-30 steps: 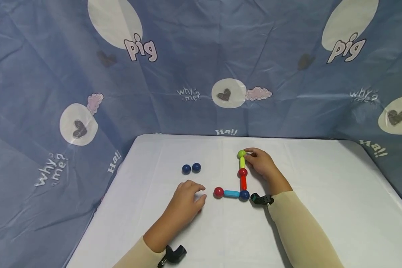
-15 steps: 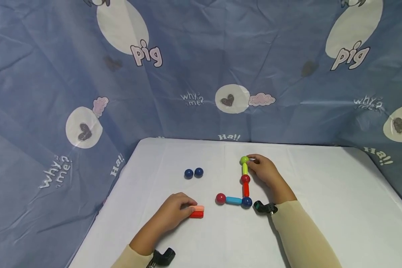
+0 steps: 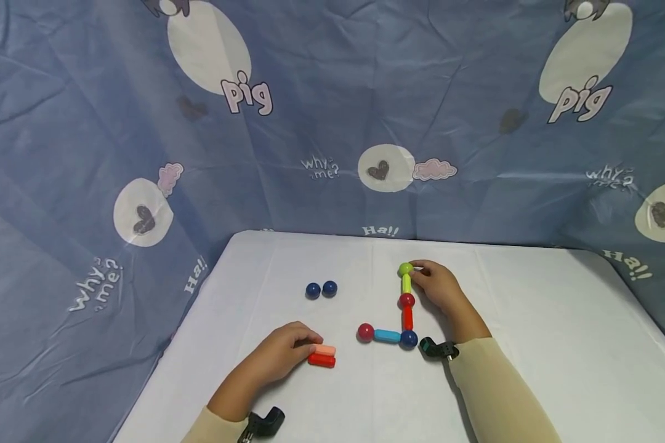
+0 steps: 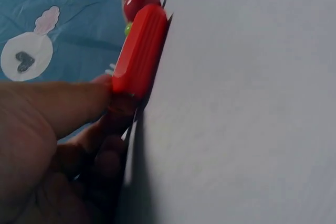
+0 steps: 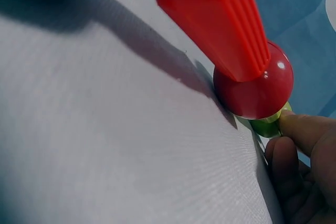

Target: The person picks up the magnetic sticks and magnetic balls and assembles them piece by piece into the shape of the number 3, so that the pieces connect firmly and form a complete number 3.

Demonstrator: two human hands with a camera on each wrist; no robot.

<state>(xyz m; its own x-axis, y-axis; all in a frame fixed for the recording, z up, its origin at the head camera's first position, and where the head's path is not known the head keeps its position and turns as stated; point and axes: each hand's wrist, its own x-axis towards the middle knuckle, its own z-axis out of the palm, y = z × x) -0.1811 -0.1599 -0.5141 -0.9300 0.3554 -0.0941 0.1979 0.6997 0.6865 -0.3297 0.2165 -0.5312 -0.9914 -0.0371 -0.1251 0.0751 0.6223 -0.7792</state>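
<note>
In the head view, my left hand (image 3: pixel 281 352) pinches the near end of a salmon-pink magnetic rod (image 3: pixel 325 350). A red rod (image 3: pixel 322 360) lies right alongside it; the left wrist view shows this red rod (image 4: pixel 140 51) near the thumb tip. My right hand (image 3: pixel 439 284) pinches a light green ball (image 3: pixel 405 269) at the far end of an L-shaped chain. From that ball run a yellow-green rod (image 3: pixel 406 284), a red ball (image 3: pixel 407 300), another red rod (image 3: pixel 407 319), a dark blue ball (image 3: pixel 409 339), a light blue rod (image 3: pixel 386 336) and a second red ball (image 3: pixel 366 333).
Two loose dark blue balls, a left one (image 3: pixel 313 291) and a right one (image 3: pixel 329 288), sit behind the left hand. A white cloth covers the table (image 3: pixel 532 344). Behind it hangs a blue printed curtain (image 3: pixel 310 92).
My left hand has moved left and nearer the body, and the salmon-pink and red rods have come into view at its fingertips. The right hand keeps its hold on the green ball.
</note>
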